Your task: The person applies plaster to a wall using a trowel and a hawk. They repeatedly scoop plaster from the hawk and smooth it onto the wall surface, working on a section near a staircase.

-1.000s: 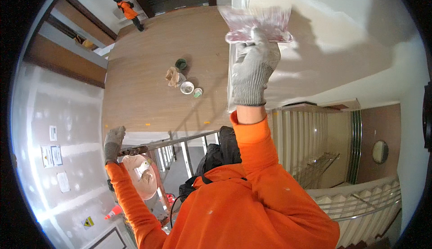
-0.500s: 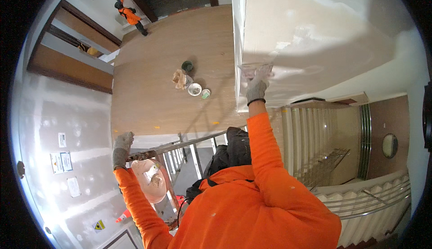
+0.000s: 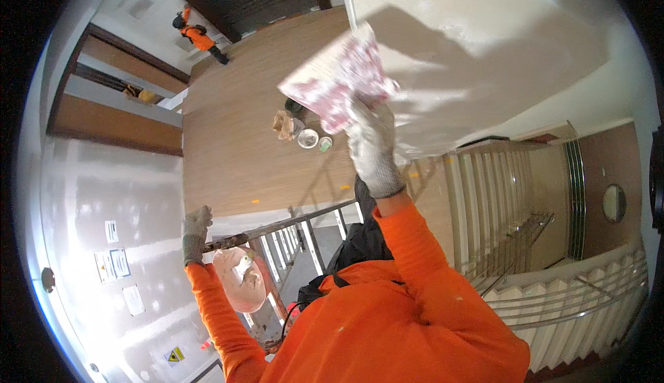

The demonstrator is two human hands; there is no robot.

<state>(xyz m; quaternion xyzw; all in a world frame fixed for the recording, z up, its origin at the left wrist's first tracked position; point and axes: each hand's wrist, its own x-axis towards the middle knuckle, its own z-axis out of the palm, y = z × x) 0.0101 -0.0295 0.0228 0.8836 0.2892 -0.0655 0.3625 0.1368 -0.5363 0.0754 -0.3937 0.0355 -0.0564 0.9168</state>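
Note:
In my gloved right hand [image 3: 373,144] is a sheet of sandpaper [image 3: 339,78], pinkish and caked with white dust, its pale backing partly showing. The hand is closed on its lower edge, held up in front of the plastered wall [image 3: 498,85], which carries whitish patches. The sheet looks apart from the wall. My left hand [image 3: 196,227], also gloved, is closed beside the end of the ladder's stained top rail [image 3: 228,242]. Whether anything is inside its curled fingers cannot be made out. A pinkish bucket [image 3: 238,283] with a white thing in it hangs or stands by the ladder, below that rail.
Far below on the wooden floor [image 3: 235,148] stand a white tub [image 3: 308,139], a small container [image 3: 326,144] and a brown paper bag [image 3: 282,123]. A co-worker [image 3: 198,35] in orange reaches to the far wall. Stairs with a railing [image 3: 553,314] drop away at the right.
My right hand has drawn the sandpaper off the wall and brought it closer and up, turning its face into view. My left hand stays by the ladder rail; the view has shifted slightly.

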